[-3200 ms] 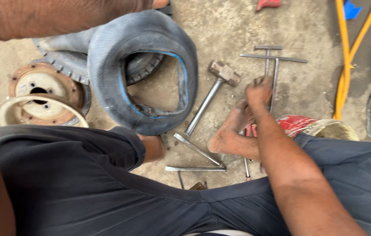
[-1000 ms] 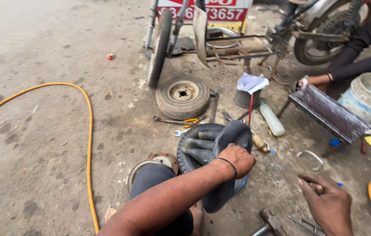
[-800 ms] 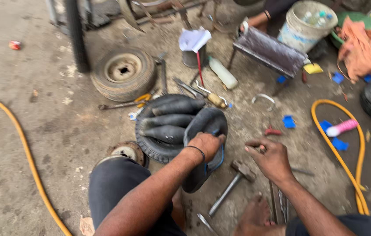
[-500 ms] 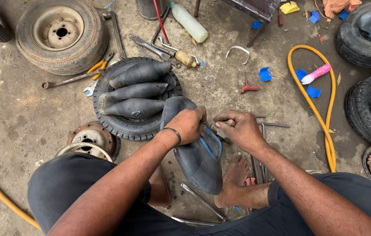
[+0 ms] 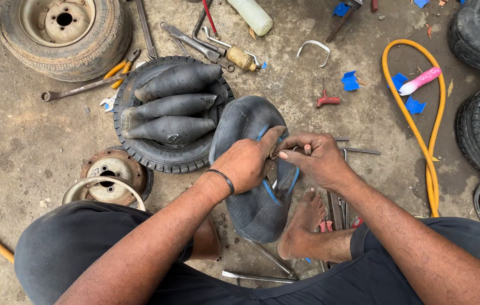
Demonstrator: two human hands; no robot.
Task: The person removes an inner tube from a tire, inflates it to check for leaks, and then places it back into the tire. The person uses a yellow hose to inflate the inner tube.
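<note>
Both hands pinch one inner tube over the concrete floor.

At 9 o'clock lies a tyre (image 5: 163, 152) stuffed with folded tubes; the left hand (image 5: 247, 164) – wrist bent, fingers clenched – and right hand (image 5: 318, 159), fingertips pinching, grip the black inner tube (image 5: 251, 197) at centre.

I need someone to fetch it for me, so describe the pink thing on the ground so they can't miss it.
Start from the yellow hose that loops across the concrete to the right of the hands. The pink tube lies across the top right of that loop, among scraps of blue paper. It is the only pink thing there, a short rounded stick shape.
</note>
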